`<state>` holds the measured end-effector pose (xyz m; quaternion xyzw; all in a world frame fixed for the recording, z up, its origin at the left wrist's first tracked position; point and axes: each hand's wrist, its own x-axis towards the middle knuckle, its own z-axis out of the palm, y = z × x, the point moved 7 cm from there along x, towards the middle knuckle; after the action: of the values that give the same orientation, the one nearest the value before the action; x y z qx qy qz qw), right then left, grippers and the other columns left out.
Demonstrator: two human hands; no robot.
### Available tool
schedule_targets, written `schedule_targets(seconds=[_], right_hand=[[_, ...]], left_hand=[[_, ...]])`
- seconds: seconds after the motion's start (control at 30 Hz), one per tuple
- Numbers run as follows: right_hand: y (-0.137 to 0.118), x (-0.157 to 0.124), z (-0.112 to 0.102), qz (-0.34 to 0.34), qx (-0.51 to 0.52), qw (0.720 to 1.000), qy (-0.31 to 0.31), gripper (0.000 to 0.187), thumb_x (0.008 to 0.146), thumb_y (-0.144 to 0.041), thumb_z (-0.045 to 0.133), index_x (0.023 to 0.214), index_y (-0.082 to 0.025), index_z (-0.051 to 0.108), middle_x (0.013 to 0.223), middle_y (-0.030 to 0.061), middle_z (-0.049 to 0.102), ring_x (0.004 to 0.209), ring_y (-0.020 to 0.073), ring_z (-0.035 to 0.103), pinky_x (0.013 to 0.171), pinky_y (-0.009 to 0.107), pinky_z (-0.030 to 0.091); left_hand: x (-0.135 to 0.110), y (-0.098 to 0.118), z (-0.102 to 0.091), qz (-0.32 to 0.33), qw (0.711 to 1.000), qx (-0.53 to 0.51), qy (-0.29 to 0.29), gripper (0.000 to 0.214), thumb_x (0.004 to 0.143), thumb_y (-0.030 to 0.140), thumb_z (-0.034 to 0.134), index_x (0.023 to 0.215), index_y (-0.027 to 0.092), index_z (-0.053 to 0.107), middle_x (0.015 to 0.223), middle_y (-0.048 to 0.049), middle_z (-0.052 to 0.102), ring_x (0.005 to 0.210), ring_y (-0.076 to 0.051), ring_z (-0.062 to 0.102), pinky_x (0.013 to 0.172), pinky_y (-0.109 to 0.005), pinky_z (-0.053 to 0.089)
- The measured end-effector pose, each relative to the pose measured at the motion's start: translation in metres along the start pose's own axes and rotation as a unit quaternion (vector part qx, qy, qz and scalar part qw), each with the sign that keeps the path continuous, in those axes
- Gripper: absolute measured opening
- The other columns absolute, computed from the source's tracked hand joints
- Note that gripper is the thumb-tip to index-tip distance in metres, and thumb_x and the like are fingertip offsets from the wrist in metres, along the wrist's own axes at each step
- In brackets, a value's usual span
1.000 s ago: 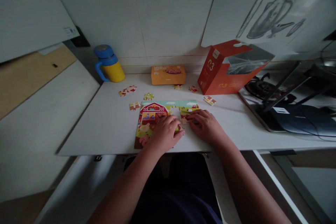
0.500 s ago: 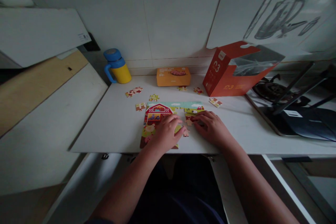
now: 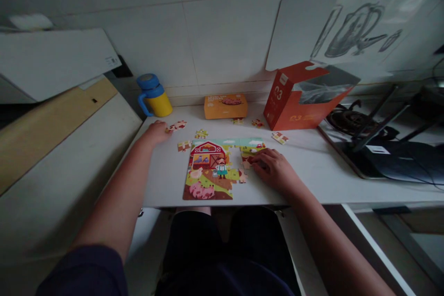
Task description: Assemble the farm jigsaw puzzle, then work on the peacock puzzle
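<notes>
A farm jigsaw puzzle (image 3: 208, 189), partly assembled with a red barn, a farmer and a pig, lies near the table's front edge. A gap shows right of the barn. My left hand (image 3: 157, 132) reaches to the back left, its bunched fingertips at the left end of a red-and-cream puzzle piece (image 3: 177, 126). Beside the puzzle's right part, my right hand (image 3: 275, 169) rests with curled fingers, their tips on a brown-and-cream puzzle piece (image 3: 247, 162). Just below that lies a pinkish piece (image 3: 243, 176).
Loose pieces lie behind the puzzle, including a green one (image 3: 201, 134) and a barn-wall one (image 3: 279, 138). At the back stand a blue-and-yellow flask (image 3: 157, 97), an orange puzzle box (image 3: 225, 107) and a red carton (image 3: 294, 106). A gas hob (image 3: 357, 120) is at right.
My left hand has left the puzzle and moved to the back left, uncovering the farmer. My right hand stays by the puzzle's right part. The view has shifted slightly.
</notes>
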<state>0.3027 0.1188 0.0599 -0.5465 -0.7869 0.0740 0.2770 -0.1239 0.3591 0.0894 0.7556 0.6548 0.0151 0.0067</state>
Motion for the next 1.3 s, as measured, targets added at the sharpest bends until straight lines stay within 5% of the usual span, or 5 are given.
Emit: schedule_targets(seconds=[0.37,0.57,0.93,1.13,1.3], right_hand=[[0.002,0.001,-0.004,0.002,0.026,0.999,0.025,0.022,0.107,-0.038,0.059,0.108,-0.023,0.075,0.111,0.0124,0.074,0.104,0.0294,0.067,0.094,0.045,0.054],[0.012,-0.002,-0.015,0.083,0.01,0.994,0.072,0.038,0.112,-0.042,0.042,0.09,-0.023,0.067,0.092,0.0106,0.072,0.083,0.025,0.065,0.077,0.037,0.048],[0.023,-0.007,-0.017,0.2,0.004,0.978,0.067,0.052,0.112,-0.053,0.033,0.079,-0.024,0.062,0.08,0.0092,0.074,0.07,0.0231,0.064,0.068,0.034,0.039],[0.022,-0.008,-0.017,0.189,0.001,0.98,0.069,0.052,0.112,-0.054,0.034,0.083,-0.024,0.066,0.08,0.0095,0.074,0.07,0.0227,0.065,0.067,0.033,0.039],[0.025,-0.009,-0.013,0.194,-0.016,0.979,0.054,0.051,0.112,-0.053,0.036,0.081,-0.025,0.064,0.077,0.0081,0.072,0.067,0.0221,0.062,0.064,0.033,0.035]], left_hand=[[0.022,-0.038,0.012,-0.036,0.993,-0.082,-0.075,0.043,0.066,0.062,0.081,0.08,0.021,0.076,0.083,-0.0064,0.074,0.084,-0.029,0.068,0.072,-0.033,0.045],[-0.006,-0.03,0.003,-0.095,0.972,-0.216,-0.003,0.048,0.066,0.064,0.084,0.077,0.021,0.067,0.067,-0.0003,0.065,0.07,-0.022,0.06,0.061,-0.03,0.035],[-0.097,0.149,0.003,0.053,0.736,-0.675,-0.026,0.062,0.074,0.037,0.092,0.128,0.021,0.065,0.085,0.0,0.073,0.078,-0.016,0.071,0.077,-0.03,0.057],[-0.129,0.231,0.01,0.113,0.676,-0.72,-0.107,0.056,0.088,0.03,0.084,0.139,0.028,0.061,0.093,-0.0007,0.073,0.088,-0.019,0.078,0.082,-0.032,0.061],[-0.135,0.247,0.025,0.108,0.689,-0.71,-0.097,0.04,0.092,0.031,0.08,0.129,0.026,0.064,0.092,-0.0027,0.077,0.086,-0.017,0.076,0.077,-0.028,0.056]])
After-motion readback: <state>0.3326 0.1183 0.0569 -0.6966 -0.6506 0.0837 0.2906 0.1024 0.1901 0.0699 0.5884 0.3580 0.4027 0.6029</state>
